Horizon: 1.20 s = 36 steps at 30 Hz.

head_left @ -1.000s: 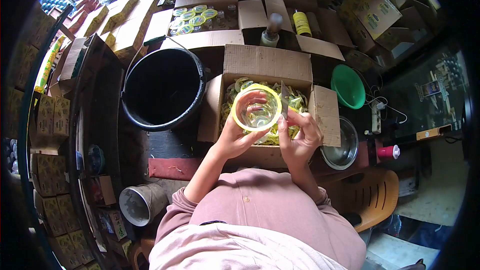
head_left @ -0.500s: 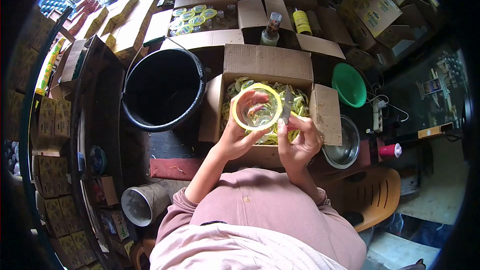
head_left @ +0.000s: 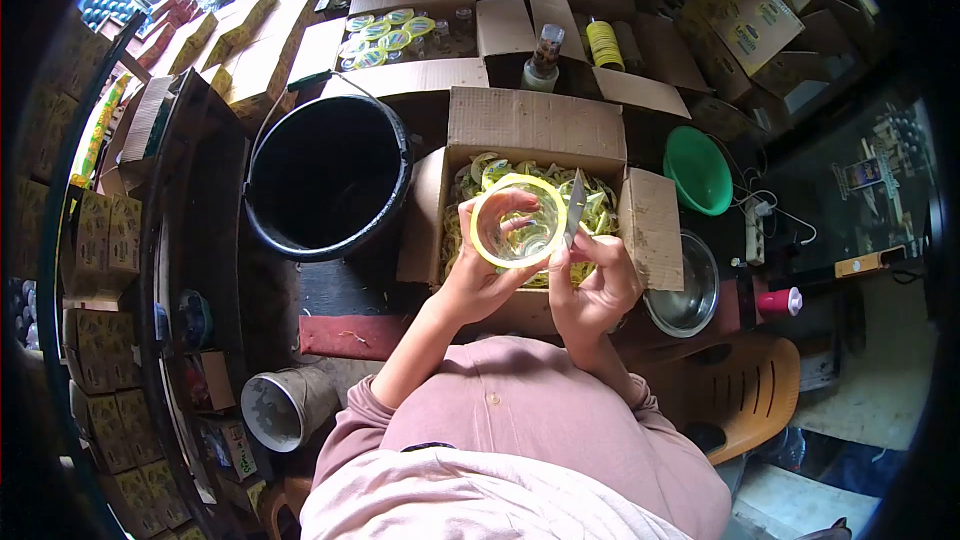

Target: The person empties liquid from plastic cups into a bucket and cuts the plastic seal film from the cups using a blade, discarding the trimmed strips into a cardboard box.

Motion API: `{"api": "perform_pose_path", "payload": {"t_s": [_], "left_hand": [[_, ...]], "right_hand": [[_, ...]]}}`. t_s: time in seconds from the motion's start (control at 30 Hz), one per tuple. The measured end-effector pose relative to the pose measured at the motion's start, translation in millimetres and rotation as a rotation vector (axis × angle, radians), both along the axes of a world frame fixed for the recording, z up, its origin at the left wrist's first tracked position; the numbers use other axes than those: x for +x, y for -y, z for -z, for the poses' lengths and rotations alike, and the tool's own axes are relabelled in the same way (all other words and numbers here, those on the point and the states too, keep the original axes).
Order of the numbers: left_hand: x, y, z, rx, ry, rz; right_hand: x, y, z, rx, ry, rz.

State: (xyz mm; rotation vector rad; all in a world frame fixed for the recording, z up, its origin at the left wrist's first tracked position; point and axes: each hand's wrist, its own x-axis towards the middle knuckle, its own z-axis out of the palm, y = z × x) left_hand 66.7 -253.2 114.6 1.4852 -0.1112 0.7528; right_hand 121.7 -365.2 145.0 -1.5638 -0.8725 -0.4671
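My left hand (head_left: 478, 275) is wrapped round a clear plastic cup (head_left: 518, 225) with a yellow rim, its mouth tilted towards me. In my right hand (head_left: 597, 290) is a knife (head_left: 575, 202), blade pointing up and away, close beside the cup's right rim. Whether the blade touches the rim I cannot tell. Both hands are above the near side of an open cardboard box (head_left: 535, 125). Inside the box lies a heap of yellow-green plastic scraps (head_left: 598, 205), partly hidden by the cup and hands.
A black bucket (head_left: 262, 225) stands left of the box. To the right are a green basin (head_left: 697, 170) and a metal bowl (head_left: 708, 285). Behind, an open carton holds several lidded cups (head_left: 393, 40), and a bottle (head_left: 540, 70) stands near a yellow stack (head_left: 604, 45).
The cup has dipped slightly towards me and turned a little in my left hand. The knife has tilted and shifted slightly, and its blade catches more light.
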Motion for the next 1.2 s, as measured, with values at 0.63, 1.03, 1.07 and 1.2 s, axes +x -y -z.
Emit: {"api": "perform_pose_path", "payload": {"t_s": [0.63,1.03,1.07,1.2], "left_hand": [[-2,-2,2,-0.175,-0.041,0.221],[-1,-4,-1,-0.12,-0.048,0.151],[-1,-4,-1,-0.122,-0.049,0.142],[0,-3,1,-0.109,-0.058,0.104]], "right_hand": [[11,2,0,0.063,-0.078,0.005],[3,6,1,0.019,-0.064,-0.025],[3,7,0,0.005,-0.059,-0.036],[0,5,-1,-0.001,-0.05,-0.033]]}}
